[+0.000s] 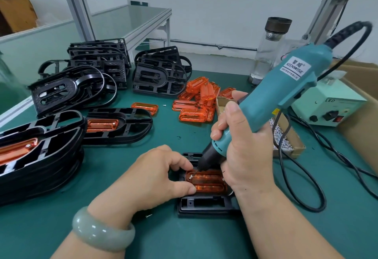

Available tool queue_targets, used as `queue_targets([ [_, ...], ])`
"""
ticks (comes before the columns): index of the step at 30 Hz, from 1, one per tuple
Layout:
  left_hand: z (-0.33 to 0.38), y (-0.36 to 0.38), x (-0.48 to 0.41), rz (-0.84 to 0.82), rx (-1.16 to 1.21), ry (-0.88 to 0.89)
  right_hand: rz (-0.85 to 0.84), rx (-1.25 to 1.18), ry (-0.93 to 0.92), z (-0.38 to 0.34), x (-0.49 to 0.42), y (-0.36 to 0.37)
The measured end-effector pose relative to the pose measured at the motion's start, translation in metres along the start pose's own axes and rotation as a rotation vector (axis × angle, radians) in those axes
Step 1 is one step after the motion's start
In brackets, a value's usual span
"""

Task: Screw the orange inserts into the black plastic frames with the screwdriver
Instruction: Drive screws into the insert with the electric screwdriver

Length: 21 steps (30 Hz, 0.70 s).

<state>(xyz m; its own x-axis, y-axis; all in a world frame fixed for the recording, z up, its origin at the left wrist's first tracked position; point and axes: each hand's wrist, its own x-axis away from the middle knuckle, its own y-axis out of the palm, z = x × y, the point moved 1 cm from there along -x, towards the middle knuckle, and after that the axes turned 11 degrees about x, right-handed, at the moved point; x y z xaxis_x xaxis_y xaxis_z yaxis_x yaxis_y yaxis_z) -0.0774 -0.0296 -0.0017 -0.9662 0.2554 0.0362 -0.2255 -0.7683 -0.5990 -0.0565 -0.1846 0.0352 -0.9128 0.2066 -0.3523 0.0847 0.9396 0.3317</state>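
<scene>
A black plastic frame (204, 205) lies on the green mat near me, with an orange insert (208, 182) seated in it. My left hand (155, 175) pinches the insert's left end between thumb and fingers. My right hand (243, 150) grips a teal electric screwdriver (272, 99), tilted, with its black tip (201, 166) down at a screw on the insert's upper left end. Loose orange inserts (198, 101) are piled in the middle of the table. Stacks of black frames (98, 64) stand at the back left.
Frames with inserts fitted lie at the left (30, 156) and centre left (118, 125). A cardboard tray of screws (286, 138) sits right of my hand. A power supply box (331, 105), its black cables (306, 177), a glass bottle (268, 48) and a cardboard box (360, 124) fill the right side.
</scene>
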Motion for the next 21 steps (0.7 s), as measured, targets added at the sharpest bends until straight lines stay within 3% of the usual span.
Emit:
queue_targets([
  [6,0.000,0.000,0.000,-0.002,-0.008,0.008,-0.062,0.044,-0.027,0.000,0.002,0.003],
  [13,0.000,-0.001,0.000,0.010,-0.009,0.020,-0.269,0.092,-0.094,-0.003,0.004,0.010],
  [21,0.006,-0.001,0.000,-0.029,-0.024,0.073,-0.444,0.029,-0.029,-0.001,-0.001,0.018],
])
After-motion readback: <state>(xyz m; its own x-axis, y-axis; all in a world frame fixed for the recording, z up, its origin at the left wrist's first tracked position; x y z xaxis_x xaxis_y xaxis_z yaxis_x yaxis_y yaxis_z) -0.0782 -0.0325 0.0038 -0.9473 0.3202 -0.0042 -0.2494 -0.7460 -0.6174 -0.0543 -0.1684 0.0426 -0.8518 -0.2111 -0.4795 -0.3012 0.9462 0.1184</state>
